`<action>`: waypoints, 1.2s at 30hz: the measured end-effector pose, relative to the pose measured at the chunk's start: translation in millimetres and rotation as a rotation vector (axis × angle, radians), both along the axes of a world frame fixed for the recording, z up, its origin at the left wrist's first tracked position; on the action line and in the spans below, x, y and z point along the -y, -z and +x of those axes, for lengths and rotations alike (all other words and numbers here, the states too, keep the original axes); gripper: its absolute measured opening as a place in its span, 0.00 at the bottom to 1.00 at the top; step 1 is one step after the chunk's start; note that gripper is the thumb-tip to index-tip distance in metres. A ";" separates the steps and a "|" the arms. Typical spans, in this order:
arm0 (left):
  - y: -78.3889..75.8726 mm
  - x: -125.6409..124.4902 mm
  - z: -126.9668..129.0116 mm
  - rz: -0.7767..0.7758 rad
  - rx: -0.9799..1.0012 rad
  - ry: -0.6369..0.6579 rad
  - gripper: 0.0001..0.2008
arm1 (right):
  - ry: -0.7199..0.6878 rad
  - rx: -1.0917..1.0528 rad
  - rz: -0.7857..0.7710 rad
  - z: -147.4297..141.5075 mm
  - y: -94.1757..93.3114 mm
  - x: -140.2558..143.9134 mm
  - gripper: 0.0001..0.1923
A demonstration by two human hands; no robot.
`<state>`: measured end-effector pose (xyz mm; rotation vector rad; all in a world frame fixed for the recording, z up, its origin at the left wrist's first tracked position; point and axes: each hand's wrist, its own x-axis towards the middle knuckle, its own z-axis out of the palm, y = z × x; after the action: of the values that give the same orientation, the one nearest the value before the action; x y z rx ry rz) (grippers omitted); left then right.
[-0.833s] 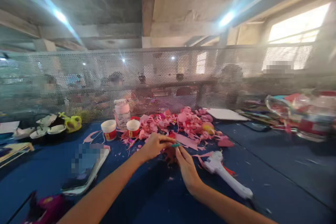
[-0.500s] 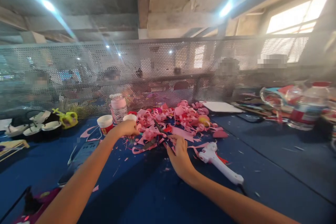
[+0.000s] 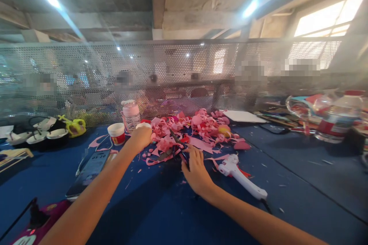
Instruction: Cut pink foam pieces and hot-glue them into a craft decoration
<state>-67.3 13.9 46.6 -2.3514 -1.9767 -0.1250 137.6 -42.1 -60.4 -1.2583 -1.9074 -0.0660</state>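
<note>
A pair of scissors (image 3: 174, 138) with dark blades spread apart is at the front of a heap of pink scraps (image 3: 198, 122). My right hand (image 3: 197, 166) is closed around the handles, which its fingers partly cover. To the left of the scissors, my left hand (image 3: 140, 138) forms a loose fist at the heap's edge. What its fingers hold, if anything, is hidden. Just behind that hand shows the white rim of a cup (image 3: 143, 125). A flat pink piece (image 3: 201, 144) lies just beyond my right fingertips.
A white glue gun (image 3: 244, 182) with a cord lies right of my right hand. On the left are a red-and-white paper cup (image 3: 116, 138), a pink-topped bottle (image 3: 131, 115) and a phone (image 3: 92, 170). A perforated screen (image 3: 172, 61) borders the blue table (image 3: 138, 214); a large bottle (image 3: 336, 122) stands right.
My left hand has moved slightly away from the scraps, its fingers now turned more out of sight. My right hand stays on the scissors, their blades still apart.
</note>
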 end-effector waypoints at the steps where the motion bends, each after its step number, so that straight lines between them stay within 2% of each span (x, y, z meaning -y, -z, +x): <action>1: -0.7 2.4 5.0 0.028 -0.009 0.018 0.10 | 0.009 0.053 0.006 0.2 -4.4 1.4 0.14; 4: -3.5 6.8 15.2 0.043 -0.015 0.132 0.15 | 0.083 0.250 -0.056 5.4 -26.6 -3.6 0.13; 7: -5.2 5.8 15.3 0.004 -0.021 0.256 0.18 | 0.162 0.512 -0.273 17.6 -58.3 -25.4 0.14; 11: -2.1 -0.9 6.8 -0.072 -0.025 0.296 0.17 | 0.117 0.637 -0.441 33.6 -91.2 -65.6 0.23; 13: 0.8 -4.3 3.1 -0.101 -0.016 0.302 0.16 | 0.103 0.691 -0.565 36.6 -97.6 -82.4 0.27; 15: 3.6 -6.9 0.9 -0.121 -0.004 0.312 0.15 | 0.089 0.732 -0.668 36.0 -98.2 -94.8 0.27; 19: 7.4 -9.7 -0.9 -0.144 0.017 0.323 0.13 | 0.111 0.780 -0.792 29.2 -92.2 -108.1 0.18; 24: 8.5 -8.6 -0.7 -0.185 0.035 0.332 0.14 | 0.128 0.769 -0.789 26.7 -81.5 -113.9 0.16; 30: 5.7 -4.9 -1.2 -0.193 0.068 0.329 0.11 | 0.063 0.685 -0.715 45.8 -72.0 -120.1 0.16; 34: -1.4 -2.0 -0.8 -0.181 0.082 0.292 0.10 | -0.017 0.562 -0.626 60.2 -87.0 -121.8 0.11; 36: -7.1 2.4 1.2 -0.045 0.125 0.293 0.11 | -0.039 0.477 -0.540 65.0 -101.3 -121.2 0.05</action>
<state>-66.1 11.5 53.7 -2.7111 -1.6848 -0.2508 202.6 79.1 41.0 -1.6689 -2.4647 0.2011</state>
